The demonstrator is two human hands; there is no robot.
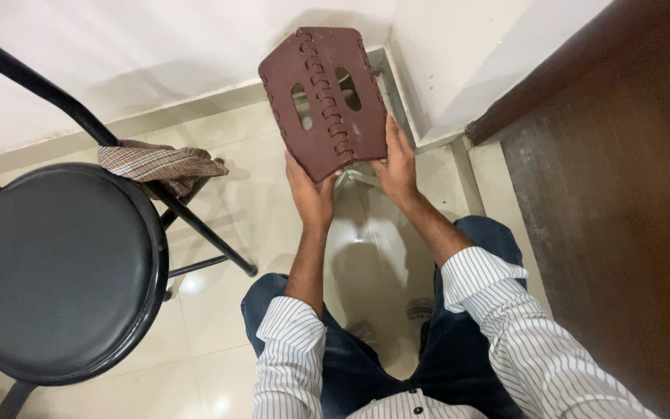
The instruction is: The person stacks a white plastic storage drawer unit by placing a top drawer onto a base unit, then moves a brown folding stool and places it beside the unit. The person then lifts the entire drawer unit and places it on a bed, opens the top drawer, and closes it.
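A brown plastic folding stool (324, 99) is held up in front of me above the floor, its flat top facing me, with two oval slots and a toothed hinge line down its middle. My left hand (309, 194) grips its lower left edge. My right hand (397, 167) grips its lower right edge, fingers spread along the side. Both arms wear rolled-up white striped sleeves, and my knees in blue jeans show below.
A black round-seated metal chair (56, 271) stands at the left, with a checked brown cloth (160, 163) draped on its frame. A dark wooden door or panel (622, 233) fills the right side. White walls meet in a corner ahead, above a glossy cream tiled floor (219, 302).
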